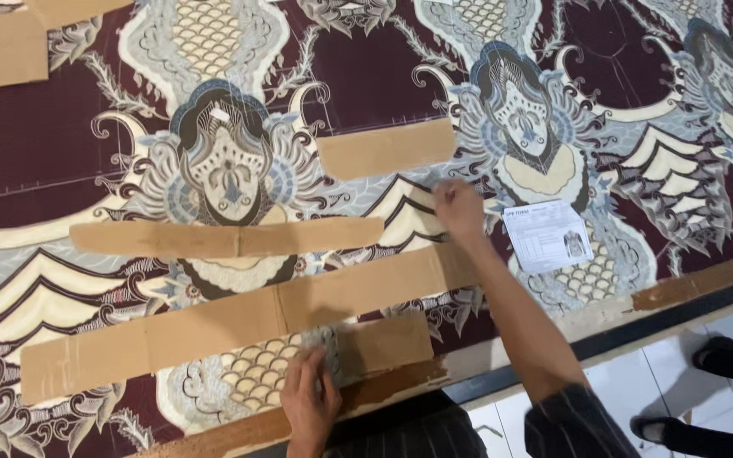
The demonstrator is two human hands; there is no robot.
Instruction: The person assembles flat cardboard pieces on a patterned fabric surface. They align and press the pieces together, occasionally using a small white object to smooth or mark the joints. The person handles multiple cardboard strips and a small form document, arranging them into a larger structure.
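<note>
A maroon patterned fabric [366, 76] with cream and blue motifs covers the table. Several brown cardboard pattern pieces lie on it. My left hand [309, 397] presses flat near the table's near edge, on the left end of a short cardboard piece [383, 343]. My right hand [458, 209] reaches further out, fingers closed on the fabric just above the right end of a long cardboard strip [239, 318]. Another strip [226, 238] lies above it, and a small rectangular cardboard piece [386, 148] sits above my right hand.
A white printed paper sheet [548, 235] lies on the fabric right of my right hand. More cardboard [2, 47] lies at the top left. The wooden table edge [689, 284] runs along the lower right, with white floor tiles and dark shoes [723, 356] beyond.
</note>
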